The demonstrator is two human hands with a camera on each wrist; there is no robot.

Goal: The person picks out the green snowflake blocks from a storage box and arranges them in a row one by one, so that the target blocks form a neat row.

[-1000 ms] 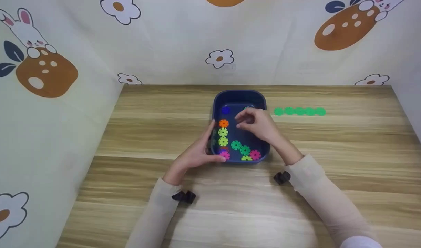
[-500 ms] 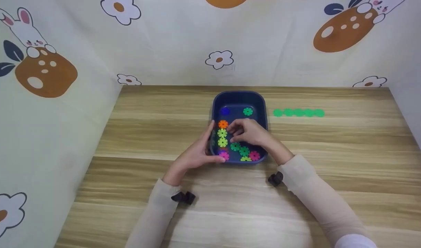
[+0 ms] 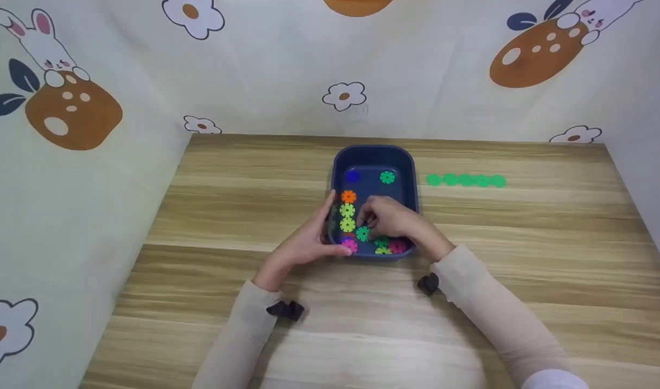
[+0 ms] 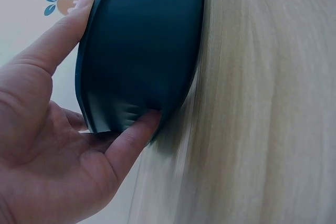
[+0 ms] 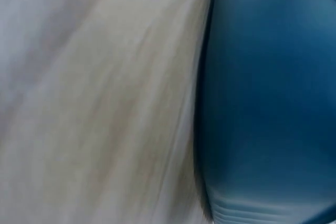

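In the head view a dark blue plastic bin (image 3: 402, 154) holds several toothed snowflake discs. My left hand (image 3: 304, 241) grips its near left corner, thumb over the near rim and fingers along the left wall. The left wrist view shows that hand (image 4: 63, 145) curled round the bin's corner (image 4: 142, 40). Down inside the bin, my right hand (image 3: 390, 217) has bent fingers and thumb at a green snowflake disc (image 3: 363, 233), pinching its edge. A second green disc (image 3: 382, 241) lies partly hidden beside it. The right wrist view shows only the bin's outer wall (image 5: 273, 87), no hand.
Right of the bin, a row of several green discs (image 3: 466, 180) lies on the wooden table (image 3: 243, 216). Orange (image 3: 349, 196), yellow (image 3: 347, 210), pink (image 3: 350, 246) and blue (image 3: 352, 176) discs line the bin's left side. Another green disc (image 3: 387, 177) lies at its far end.
My right hand has come down and toward the near end of the bin, uncovering the far green disc. The green disc at its fingers has shifted slightly left. My left hand stays put.
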